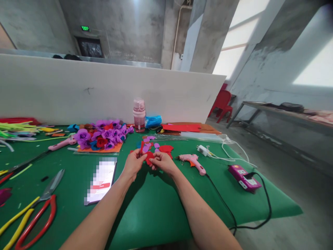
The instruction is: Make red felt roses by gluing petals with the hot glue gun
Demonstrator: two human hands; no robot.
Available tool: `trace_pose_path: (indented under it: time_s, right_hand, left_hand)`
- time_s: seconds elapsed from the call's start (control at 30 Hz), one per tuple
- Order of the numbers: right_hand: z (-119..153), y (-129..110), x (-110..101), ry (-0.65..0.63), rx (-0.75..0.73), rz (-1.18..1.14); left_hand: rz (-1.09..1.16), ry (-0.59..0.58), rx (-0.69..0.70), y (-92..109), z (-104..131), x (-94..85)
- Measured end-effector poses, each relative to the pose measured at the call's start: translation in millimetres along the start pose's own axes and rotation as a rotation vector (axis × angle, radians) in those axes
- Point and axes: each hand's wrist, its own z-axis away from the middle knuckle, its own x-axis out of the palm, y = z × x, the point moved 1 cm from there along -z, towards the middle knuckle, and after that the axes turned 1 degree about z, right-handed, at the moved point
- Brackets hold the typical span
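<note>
Both hands meet above the middle of the green table (pixel 153 215). My left hand (pixel 134 163) is closed, pinching a small red piece (pixel 149 158) at its left side, and a narrow red strip (pixel 142 146) stands up by its fingers. On the right side of the same piece, the fingers of my right hand (pixel 161 162) are pressed together. Just beyond the hands lie more red cut pieces (pixel 166 149) and small purple pieces (pixel 146 147). A pink glue gun (pixel 194 161) rests to the right of my right hand.
Purple and red flowers (pixel 104 134) lie back left, near a phone (pixel 102 180). Large scissors (pixel 47 198) are front left. A pink bottle (pixel 139 116) stands before the white partition (pixel 109 86). At right are a white charger (pixel 203 150) and a magenta power box (pixel 244 177) with cables.
</note>
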Motion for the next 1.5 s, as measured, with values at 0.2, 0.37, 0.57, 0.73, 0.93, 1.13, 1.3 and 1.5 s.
trace_pose_path:
  time_s: [0.2,0.37,0.57,0.73,0.93,1.13,1.3,1.5]
  right_hand:
    - [0,1,-1,-0.001,0.021,-0.013]
    - [0,0,-1,-0.006,0.023,-0.017]
    - [-1,2,-1,0.006,0.045,-0.002]
    - [-1,-6,-11,0.179,-0.053,0.096]
    - [38,-58,-44,0.496,-0.214,0.154]
    - [94,-56,-116,0.692,-0.101,0.770]
    - [116,-27,-156,0.578,0.205,1.114]
    - [103,-14,-155,0.336,0.360,1.207]
  left_hand:
    - [-0.014,0.000,0.020,1,0,-0.2]
    - [0.000,0.006,0.021,1,0,-0.1]
    - [-0.043,0.012,0.042,-2,-2,-1.3]
    - [-0.076,0.012,0.045,1,-2,-3.0]
    - [-0.098,-0.204,-0.069,6,3,-1.8]
    - [-0.217,-0.372,-0.141,-2,5,-0.8]
    - [-0.272,-0.381,-0.166,-3,5,-0.9]
    - [-0.432,-0.347,-0.154,-1,8,-0.3]
